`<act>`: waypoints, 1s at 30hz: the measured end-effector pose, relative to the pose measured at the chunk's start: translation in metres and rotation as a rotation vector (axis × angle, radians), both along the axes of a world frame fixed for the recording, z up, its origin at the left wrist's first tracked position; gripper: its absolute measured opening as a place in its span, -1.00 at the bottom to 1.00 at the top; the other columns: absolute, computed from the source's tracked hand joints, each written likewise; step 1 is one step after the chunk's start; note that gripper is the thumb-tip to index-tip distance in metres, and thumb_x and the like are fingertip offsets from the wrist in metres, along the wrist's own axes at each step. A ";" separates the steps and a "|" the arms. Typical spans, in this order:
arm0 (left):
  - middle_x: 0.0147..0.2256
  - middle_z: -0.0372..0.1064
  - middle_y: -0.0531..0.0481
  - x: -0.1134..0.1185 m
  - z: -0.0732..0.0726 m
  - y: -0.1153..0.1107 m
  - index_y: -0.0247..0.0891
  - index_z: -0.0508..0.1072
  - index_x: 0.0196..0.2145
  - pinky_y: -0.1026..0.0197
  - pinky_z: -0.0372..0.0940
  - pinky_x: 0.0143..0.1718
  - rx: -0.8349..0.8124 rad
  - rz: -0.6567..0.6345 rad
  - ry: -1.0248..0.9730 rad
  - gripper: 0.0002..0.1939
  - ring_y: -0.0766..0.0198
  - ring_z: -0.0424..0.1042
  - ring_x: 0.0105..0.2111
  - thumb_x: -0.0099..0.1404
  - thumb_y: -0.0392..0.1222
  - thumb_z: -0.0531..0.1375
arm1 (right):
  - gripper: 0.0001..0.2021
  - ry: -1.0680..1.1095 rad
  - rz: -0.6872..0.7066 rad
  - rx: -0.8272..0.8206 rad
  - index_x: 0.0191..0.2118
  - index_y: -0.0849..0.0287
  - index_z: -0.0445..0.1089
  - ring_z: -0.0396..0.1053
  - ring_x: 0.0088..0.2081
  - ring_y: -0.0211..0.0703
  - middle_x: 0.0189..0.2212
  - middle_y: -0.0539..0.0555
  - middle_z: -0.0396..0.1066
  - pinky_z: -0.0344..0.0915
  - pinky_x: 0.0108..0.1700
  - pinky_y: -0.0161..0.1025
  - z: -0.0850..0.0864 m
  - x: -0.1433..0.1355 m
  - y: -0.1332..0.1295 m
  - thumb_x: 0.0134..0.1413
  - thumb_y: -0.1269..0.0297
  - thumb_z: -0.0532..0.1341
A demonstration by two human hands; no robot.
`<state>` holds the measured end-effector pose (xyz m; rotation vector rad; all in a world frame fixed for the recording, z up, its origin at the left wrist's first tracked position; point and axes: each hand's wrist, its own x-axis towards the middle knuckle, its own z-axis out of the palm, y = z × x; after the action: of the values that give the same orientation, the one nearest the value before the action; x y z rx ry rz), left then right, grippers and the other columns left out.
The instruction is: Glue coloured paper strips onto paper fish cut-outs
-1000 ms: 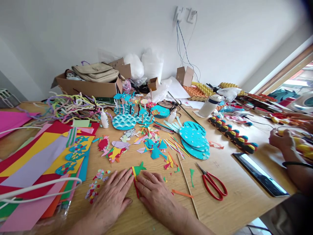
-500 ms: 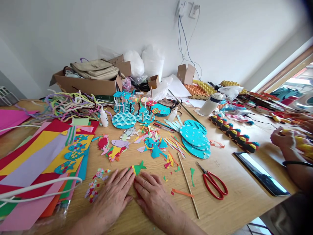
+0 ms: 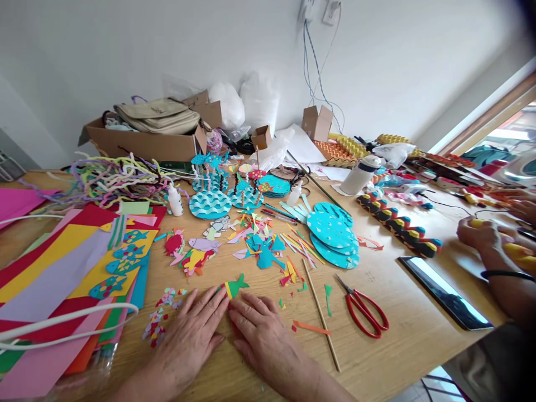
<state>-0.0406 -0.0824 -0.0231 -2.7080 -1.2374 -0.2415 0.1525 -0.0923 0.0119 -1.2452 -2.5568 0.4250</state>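
Both my hands lie flat side by side on the wooden table, fingers stretched forward. My left hand (image 3: 190,332) presses its fingertips on the left part of a green paper fish (image 3: 237,286) with a yellow and red stripe. My right hand (image 3: 266,329) rests just below the fish's tail; a bit of red shows under its index side. Small paper dots (image 3: 157,329) lie left of my left hand. Right of my right hand are a thin wooden stick (image 3: 321,318), a green scrap (image 3: 328,300), an orange strip (image 3: 312,328) and red-handled scissors (image 3: 364,312).
Coloured paper sheets (image 3: 50,279) cover the left side. Cut fish (image 3: 195,259), blue scraps (image 3: 264,251), blue discs (image 3: 335,231) and glue bottles (image 3: 175,201) stand or lie farther back. A dark tablet (image 3: 444,293) is at right, near another person's hands (image 3: 481,237).
The whole view has shifted slightly. My hands and the green fish hold nearly the same places on the table; the other person's hands at right have moved a little.
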 end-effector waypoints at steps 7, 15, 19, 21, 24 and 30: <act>0.10 0.17 0.01 -0.003 0.006 0.001 -0.21 0.16 0.10 0.10 0.10 0.04 0.054 -0.012 -0.023 -0.44 0.20 0.19 0.05 0.11 -0.41 -0.01 | -0.89 0.022 -0.147 -0.090 -0.22 0.11 0.31 0.25 -0.19 -0.20 -0.23 0.00 0.36 0.14 -0.13 -0.27 0.005 0.008 -0.005 0.09 0.34 0.13; -0.03 0.33 -0.01 -0.006 -0.001 -0.003 -0.26 0.28 -0.01 0.10 0.11 0.05 0.071 -0.016 -0.042 -0.52 0.21 0.29 -0.04 0.12 -0.47 -0.06 | -0.81 -0.146 -0.310 -0.084 -0.34 0.14 0.28 0.30 -0.29 -0.09 -0.35 0.03 0.35 0.19 -0.28 -0.22 -0.002 -0.016 -0.010 -0.12 0.24 0.25; -0.03 0.33 0.00 -0.007 -0.007 -0.003 -0.22 0.31 -0.03 0.08 0.11 0.06 0.023 -0.012 -0.055 -0.55 0.22 0.29 -0.05 0.15 -0.45 -0.06 | -0.91 -0.228 -0.362 -0.106 -0.35 0.16 0.29 0.34 -0.34 -0.09 -0.39 0.07 0.35 0.21 -0.37 -0.25 -0.002 -0.026 -0.005 -0.06 0.35 0.16; -0.02 0.32 0.00 -0.007 -0.008 -0.003 -0.21 0.30 -0.02 0.08 0.11 0.07 0.019 -0.014 -0.050 -0.57 0.22 0.28 -0.03 0.16 -0.43 -0.05 | -0.93 -0.250 -0.372 -0.117 -0.36 0.18 0.30 0.35 -0.36 -0.09 -0.40 0.08 0.36 0.21 -0.40 -0.26 -0.001 -0.028 -0.003 -0.04 0.39 0.13; -0.02 0.32 -0.01 -0.009 -0.007 -0.003 -0.23 0.29 -0.01 0.10 0.12 0.06 0.037 -0.031 -0.040 -0.56 0.22 0.29 -0.04 0.16 -0.42 -0.04 | -0.93 -0.256 -0.383 -0.114 -0.37 0.18 0.29 0.37 -0.39 -0.10 -0.42 0.08 0.36 0.21 -0.44 -0.27 0.000 -0.029 -0.002 -0.03 0.43 0.10; 0.00 0.30 -0.01 -0.008 -0.004 -0.004 -0.24 0.30 -0.02 0.09 0.12 0.06 0.045 -0.040 -0.018 -0.57 0.21 0.28 -0.02 0.16 -0.42 -0.03 | -0.90 -0.262 -0.393 -0.116 -0.37 0.18 0.31 0.38 -0.40 -0.09 -0.42 0.07 0.37 0.19 -0.47 -0.29 -0.001 -0.029 -0.001 -0.04 0.45 0.10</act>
<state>-0.0488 -0.0862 -0.0275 -2.7005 -1.1684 -0.2955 0.1233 -0.0929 0.0105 -1.9091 -2.4242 0.3460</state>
